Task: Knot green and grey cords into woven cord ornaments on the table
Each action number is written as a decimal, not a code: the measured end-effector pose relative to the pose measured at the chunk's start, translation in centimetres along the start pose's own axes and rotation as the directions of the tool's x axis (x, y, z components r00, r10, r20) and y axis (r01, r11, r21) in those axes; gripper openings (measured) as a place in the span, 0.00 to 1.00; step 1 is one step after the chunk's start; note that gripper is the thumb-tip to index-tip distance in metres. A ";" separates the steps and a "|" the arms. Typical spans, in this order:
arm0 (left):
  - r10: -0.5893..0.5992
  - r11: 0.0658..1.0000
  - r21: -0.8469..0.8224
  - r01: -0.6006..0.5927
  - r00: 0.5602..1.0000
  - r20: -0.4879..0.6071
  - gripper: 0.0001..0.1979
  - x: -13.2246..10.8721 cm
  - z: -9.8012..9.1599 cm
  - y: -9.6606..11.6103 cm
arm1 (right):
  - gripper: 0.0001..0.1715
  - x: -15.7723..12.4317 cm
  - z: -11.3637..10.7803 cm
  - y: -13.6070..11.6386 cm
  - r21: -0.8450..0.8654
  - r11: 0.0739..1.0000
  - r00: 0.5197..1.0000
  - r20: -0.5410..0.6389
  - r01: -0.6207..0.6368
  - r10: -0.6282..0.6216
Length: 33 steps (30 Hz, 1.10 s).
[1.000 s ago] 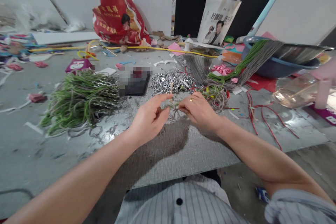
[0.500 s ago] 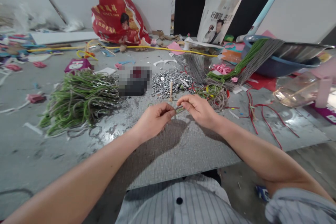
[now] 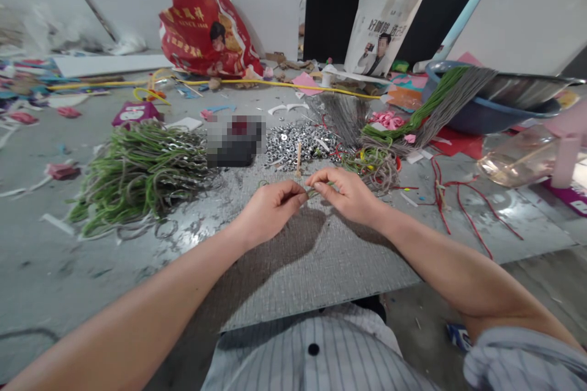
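Observation:
My left hand [image 3: 274, 211] pinches a thin green and grey cord [image 3: 312, 194] between thumb and fingers, low over the grey textured mat [image 3: 293, 281]. Close by on the right, my right hand [image 3: 345, 194] grips the same cord, its fingertips nearly touching those of the left. Most of the cord is hidden by the fingers. Just beyond the hands a small wooden peg [image 3: 298, 160] stands upright. Behind it lies a heap of small silvery metal pieces [image 3: 288, 142]. A large pile of green and grey cords [image 3: 142, 177] lies on the left.
A dark pixelated object [image 3: 236, 143] sits beside the pile. At the right are tangled cord scraps [image 3: 383, 168], red cords [image 3: 440, 192], a blue basin [image 3: 463, 119] draped with long cords, and a clear plastic container [image 3: 509, 159]. Red [image 3: 202, 30] and white [image 3: 380, 30] bags stand behind.
My right hand has shifted very slightly left, its fingers nearer my left hand. The left hand stays almost in place, and both keep hold of the cord.

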<state>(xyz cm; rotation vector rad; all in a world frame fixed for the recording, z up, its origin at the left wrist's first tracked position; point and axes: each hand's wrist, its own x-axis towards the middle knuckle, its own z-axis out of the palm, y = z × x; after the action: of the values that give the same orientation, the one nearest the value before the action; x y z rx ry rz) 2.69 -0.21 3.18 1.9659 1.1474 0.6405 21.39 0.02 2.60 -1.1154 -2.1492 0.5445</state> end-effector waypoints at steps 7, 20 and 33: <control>-0.024 1.000 -0.002 0.024 0.999 -0.024 0.09 0.0 -0.2 0.4 | 0.12 0.2 -0.2 0.7 0.039 0.998 0.998 -0.054 -0.041 0.043; -0.016 1.000 -0.016 0.016 1.000 0.005 0.10 0.1 -0.3 0.3 | 0.18 0.1 0.0 0.4 -0.463 0.852 0.965 0.029 0.243 -0.259; -0.076 0.997 -0.028 0.078 0.995 0.060 0.12 0.1 -1.6 0.3 | 0.08 1.5 -4.1 5.4 0.261 0.938 0.798 -0.502 -0.227 0.333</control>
<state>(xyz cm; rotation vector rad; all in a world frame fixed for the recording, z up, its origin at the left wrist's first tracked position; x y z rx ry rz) 1.69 0.37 4.36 1.8932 1.1648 0.5524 26.68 4.53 2.66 -1.3055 -1.4220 0.4786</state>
